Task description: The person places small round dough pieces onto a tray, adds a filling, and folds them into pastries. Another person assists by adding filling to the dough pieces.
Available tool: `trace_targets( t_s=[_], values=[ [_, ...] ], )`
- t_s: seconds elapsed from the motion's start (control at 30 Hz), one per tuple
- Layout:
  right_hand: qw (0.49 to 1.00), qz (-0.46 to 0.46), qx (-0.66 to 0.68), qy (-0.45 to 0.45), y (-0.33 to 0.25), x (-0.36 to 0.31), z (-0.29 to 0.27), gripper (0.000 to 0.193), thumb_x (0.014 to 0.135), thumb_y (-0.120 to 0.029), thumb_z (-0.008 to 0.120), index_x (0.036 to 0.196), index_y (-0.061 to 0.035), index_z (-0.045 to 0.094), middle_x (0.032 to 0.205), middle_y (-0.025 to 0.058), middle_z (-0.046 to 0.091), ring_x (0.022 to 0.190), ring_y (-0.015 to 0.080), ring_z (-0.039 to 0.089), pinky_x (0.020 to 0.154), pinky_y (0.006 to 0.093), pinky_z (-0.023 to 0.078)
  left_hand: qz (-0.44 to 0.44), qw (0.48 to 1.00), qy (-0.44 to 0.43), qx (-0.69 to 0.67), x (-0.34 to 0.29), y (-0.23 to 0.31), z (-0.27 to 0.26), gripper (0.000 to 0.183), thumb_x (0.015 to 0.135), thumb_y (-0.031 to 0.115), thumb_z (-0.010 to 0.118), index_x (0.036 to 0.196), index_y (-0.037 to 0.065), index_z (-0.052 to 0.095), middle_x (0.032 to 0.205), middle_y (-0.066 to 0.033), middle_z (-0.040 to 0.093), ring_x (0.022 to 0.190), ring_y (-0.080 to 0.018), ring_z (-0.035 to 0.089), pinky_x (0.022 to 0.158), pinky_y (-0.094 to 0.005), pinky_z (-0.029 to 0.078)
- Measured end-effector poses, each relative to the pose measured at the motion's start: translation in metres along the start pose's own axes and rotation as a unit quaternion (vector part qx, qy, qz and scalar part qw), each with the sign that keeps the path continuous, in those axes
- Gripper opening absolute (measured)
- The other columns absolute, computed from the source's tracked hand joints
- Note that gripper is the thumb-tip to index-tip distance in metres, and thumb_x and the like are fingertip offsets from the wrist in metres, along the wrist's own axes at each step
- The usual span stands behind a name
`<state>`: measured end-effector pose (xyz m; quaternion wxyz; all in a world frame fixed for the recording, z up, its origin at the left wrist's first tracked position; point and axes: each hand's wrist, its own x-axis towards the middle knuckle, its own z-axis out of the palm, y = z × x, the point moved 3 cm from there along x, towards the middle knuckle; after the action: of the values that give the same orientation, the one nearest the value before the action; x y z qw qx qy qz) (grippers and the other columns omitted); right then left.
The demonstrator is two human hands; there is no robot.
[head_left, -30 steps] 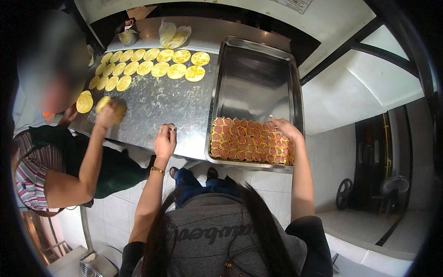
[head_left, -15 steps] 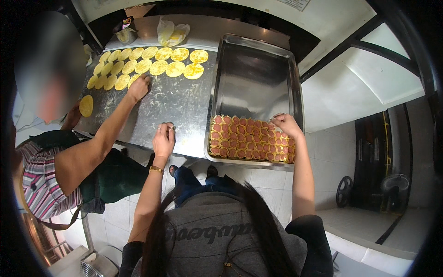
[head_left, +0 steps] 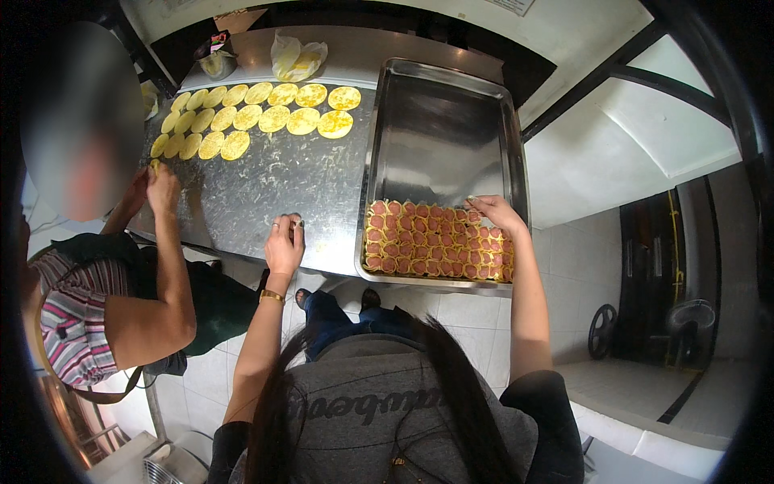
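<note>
While 21 yellow discs lie flat, 1 tray adjoins.

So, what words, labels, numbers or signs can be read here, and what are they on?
Grey shirt: large dark lettering across the front, partly covered by hair; I won't copy it out.
White paper at the top edge: too small to read.
I can make out no other writing.

White floor tiles lie below the stainless-steel surface; at right, dark framing borders glossy white panels, with a fan beyond.
</note>
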<state>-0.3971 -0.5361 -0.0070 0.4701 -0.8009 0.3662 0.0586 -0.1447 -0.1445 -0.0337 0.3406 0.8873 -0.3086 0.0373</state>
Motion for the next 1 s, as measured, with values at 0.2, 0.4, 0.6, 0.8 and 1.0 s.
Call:
trace_targets(
  t_s=[0.2, 0.4, 0.6, 0.8, 1.0],
  values=[
    [0.998, 0.012, -0.011, -0.064, -0.003, 0.003, 0.005, 0.030, 0.091, -0.024, 0.053, 0.104, 0.0002, 0.067, 0.088, 0.0057, 0.068, 0.080, 0.0138, 0.060, 0.078, 0.0266, 0.047, 0.016, 1.000, 0.006, 0.017, 0.000, -0.001, -0.001, 0.012, 0.085, 0.015, 0.054, 0.095, 0.010, 0.056, 0.088, -0.0105, 0.056, 0.075, -0.0301, 0.059, 0.065, -0.0410, 0.048],
    [0.993, 0.061, 0.040, -0.092, 0.017, 0.016, 0.005, 0.034, 0.092, -0.028, 0.054, 0.102, 0.0017, 0.066, 0.081, 0.0029, 0.066, 0.073, 0.0085, 0.056, 0.073, 0.0237, 0.046, 0.013, 1.000, -0.001, 0.007, 0.000, 0.003, -0.002, 0.012, 0.085, 0.015, 0.054, 0.095, 0.010, 0.056, 0.088, -0.0109, 0.056, 0.075, -0.0305, 0.059, 0.066, -0.0411, 0.047],
    [0.999, -0.008, 0.012, -0.050, 0.000, 0.008, 0.006, 0.034, 0.093, -0.029, 0.053, 0.103, 0.0014, 0.066, 0.079, 0.0017, 0.065, 0.071, 0.0083, 0.055, 0.071, 0.0239, 0.046, 0.014, 1.000, 0.006, 0.013, -0.002, -0.002, 0.000, 0.012, 0.085, 0.015, 0.054, 0.095, 0.010, 0.056, 0.088, -0.0104, 0.056, 0.076, -0.0307, 0.059, 0.066, -0.0411, 0.048],
    [0.998, 0.018, -0.056, -0.029, -0.019, -0.007, 0.004, 0.039, 0.086, -0.035, 0.057, 0.096, 0.0003, 0.069, 0.079, 0.0104, 0.068, 0.072, 0.0167, 0.062, 0.067, 0.0307, 0.050, 0.002, 1.000, -0.002, 0.017, -0.002, 0.000, -0.001, 0.011, 0.085, 0.014, 0.054, 0.095, 0.010, 0.055, 0.088, -0.0103, 0.056, 0.076, -0.0306, 0.060, 0.066, -0.0408, 0.048],
    [0.999, 0.013, -0.002, -0.044, 0.023, 0.012, 0.000, 0.040, 0.091, -0.033, 0.052, 0.097, 0.0041, 0.067, 0.084, 0.0086, 0.067, 0.072, 0.0118, 0.059, 0.055, 0.0262, 0.049, 0.001, 1.000, -0.002, 0.017, 0.000, 0.001, 0.001, 0.011, 0.085, 0.015, 0.053, 0.095, 0.010, 0.055, 0.089, -0.0099, 0.057, 0.075, -0.0298, 0.060, 0.065, -0.0405, 0.048]
  ],
)
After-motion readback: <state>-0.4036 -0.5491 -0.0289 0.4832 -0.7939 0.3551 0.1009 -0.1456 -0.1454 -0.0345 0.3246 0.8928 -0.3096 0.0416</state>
